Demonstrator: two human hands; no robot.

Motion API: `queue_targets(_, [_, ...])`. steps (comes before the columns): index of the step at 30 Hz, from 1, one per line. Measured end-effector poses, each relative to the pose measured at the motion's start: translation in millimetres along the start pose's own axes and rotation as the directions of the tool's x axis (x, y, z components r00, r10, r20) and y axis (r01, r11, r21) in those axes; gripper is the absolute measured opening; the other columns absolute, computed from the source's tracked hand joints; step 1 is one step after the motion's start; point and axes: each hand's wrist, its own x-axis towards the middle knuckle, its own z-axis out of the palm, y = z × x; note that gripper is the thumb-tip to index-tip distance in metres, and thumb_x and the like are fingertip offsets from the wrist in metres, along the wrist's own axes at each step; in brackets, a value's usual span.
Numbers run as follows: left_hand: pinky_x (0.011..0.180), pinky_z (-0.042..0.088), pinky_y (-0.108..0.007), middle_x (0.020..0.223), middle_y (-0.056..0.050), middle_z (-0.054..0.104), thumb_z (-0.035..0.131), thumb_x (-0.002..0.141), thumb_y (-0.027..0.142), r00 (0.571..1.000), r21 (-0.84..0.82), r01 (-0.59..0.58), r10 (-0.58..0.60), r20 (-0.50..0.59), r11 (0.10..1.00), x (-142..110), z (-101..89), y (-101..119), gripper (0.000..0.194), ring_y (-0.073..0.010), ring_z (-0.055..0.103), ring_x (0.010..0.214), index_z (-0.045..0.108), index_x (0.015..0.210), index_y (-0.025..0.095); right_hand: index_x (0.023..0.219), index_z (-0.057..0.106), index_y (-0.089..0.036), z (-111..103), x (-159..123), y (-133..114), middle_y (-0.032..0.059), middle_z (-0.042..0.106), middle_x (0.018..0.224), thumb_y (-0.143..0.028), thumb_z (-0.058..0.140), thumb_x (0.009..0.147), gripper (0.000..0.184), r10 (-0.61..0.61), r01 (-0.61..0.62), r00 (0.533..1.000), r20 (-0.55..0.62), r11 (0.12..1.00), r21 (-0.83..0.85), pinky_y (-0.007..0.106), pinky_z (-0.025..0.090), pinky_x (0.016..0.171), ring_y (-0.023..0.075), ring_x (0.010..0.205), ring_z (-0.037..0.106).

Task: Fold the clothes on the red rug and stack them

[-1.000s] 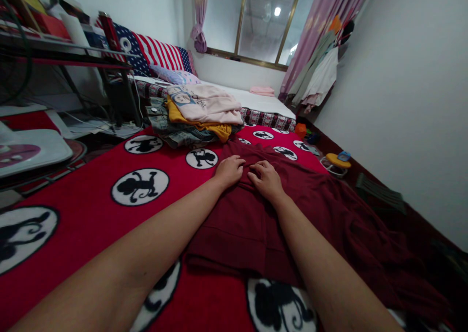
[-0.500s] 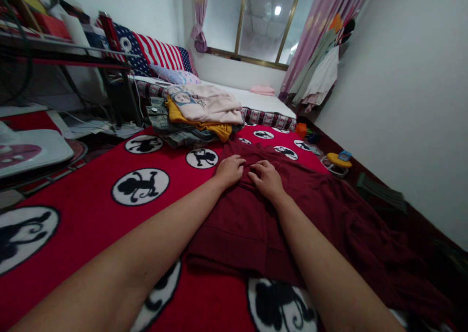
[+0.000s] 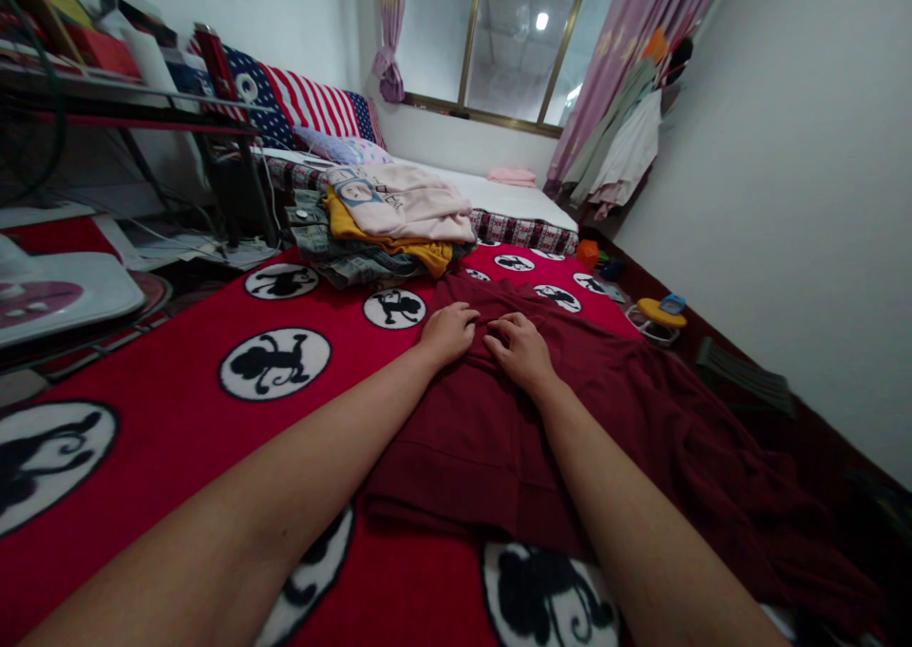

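Note:
A dark red garment (image 3: 570, 419) lies spread on a red blanket (image 3: 178, 381) printed with black figures in white circles. My left hand (image 3: 447, 332) and my right hand (image 3: 519, 348) rest side by side on the garment's far part, palms down. Both have their fingers curled, pinching a raised fold of the cloth between them. Both forearms stretch forward over the blanket and the garment.
A pile of folded clothes (image 3: 385, 224), pink on top of yellow and denim, sits beyond the hands. Behind it is a bed (image 3: 499, 200) with flag-print pillows. A metal rack (image 3: 128, 105) stands at left; small toys (image 3: 659, 314) lie on the floor at right.

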Motion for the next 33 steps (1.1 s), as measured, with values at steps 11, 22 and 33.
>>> queue_targets(11, [0.107,0.041,-0.029,0.130,-0.007,0.062,0.048,0.091,0.018,1.000,-0.001,-0.004,0.004,-0.003,1.000,0.0,0.7,0.4,0.033,-0.0188,0.057,0.120,0.070,0.116,0.019,0.107,0.072,-0.019,-0.3,0.1,-0.1,0.0088,0.065,0.109,-0.032,0.060,0.086,0.027,-0.006,0.006,1.000,-0.004,1.000,0.004,0.034,0.048,0.089,0.0225,0.099,0.060])
queue_targets(22, [0.108,0.041,-0.028,0.132,-0.008,0.061,0.048,0.091,0.018,1.000,0.003,-0.006,0.007,-0.007,1.000,0.1,1.2,-0.2,0.034,-0.0191,0.057,0.121,0.069,0.117,0.018,0.108,0.072,-0.019,-0.5,0.1,-0.2,0.0089,0.064,0.111,-0.033,0.060,0.086,0.028,0.001,-0.001,1.000,-0.001,1.000,-0.009,0.034,0.048,0.088,0.0225,0.099,0.060])
queue_targets(33, [0.107,0.042,-0.028,0.126,-0.006,0.064,0.048,0.091,0.018,1.000,0.008,-0.012,0.012,-0.003,1.000,-0.1,0.2,0.2,0.033,-0.0183,0.058,0.119,0.070,0.115,0.020,0.107,0.072,-0.021,-0.3,-0.1,0.3,0.0085,0.064,0.110,-0.034,0.059,0.087,0.027,0.000,0.000,1.000,0.000,1.000,-0.001,0.034,0.047,0.089,0.0223,0.100,0.060])
